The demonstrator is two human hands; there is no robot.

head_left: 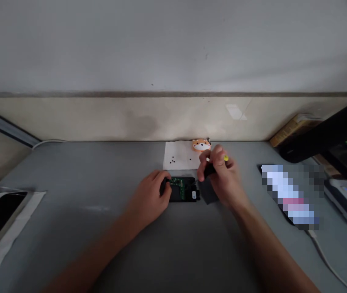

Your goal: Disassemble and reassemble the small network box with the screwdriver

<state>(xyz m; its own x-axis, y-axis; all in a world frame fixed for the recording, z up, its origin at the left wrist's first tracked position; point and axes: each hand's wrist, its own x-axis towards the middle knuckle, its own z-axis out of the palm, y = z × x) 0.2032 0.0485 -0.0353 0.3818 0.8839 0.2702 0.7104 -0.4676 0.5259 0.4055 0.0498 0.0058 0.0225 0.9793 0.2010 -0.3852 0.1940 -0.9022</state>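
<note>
Black rectangular plastic-looking device with an exposed green circuit board (pixel 184 190) was set on the grey tabletop (pixel 78 171) at centre, between the two hands. Its left end was pinched by the left hand (pixel 153 189), fingers curled in; what else was covered there could not be told. A dark-handled screwdriver-like tool with a yellow end cap (pixel 210 169) was gripped in the right hand (pixel 224 179), tip apparently aimed at the device's right half; whether contact was made could not be made out. Main risk: if the tip slipped sideways under load, the board could be gouged or a trace cut, most likely through a tilted shaft or a weakly braced device. Second: small dark specks (pixel 174 161), probably screws, were spread loose on the white paper sheet (pixel 181 151) just behind; they could be scattered if the sheet was brushed by the right hand, held close to it. A flat dark grey piece (pixel 207 193), partly covered by the right hand, could be dragged too.
</note>
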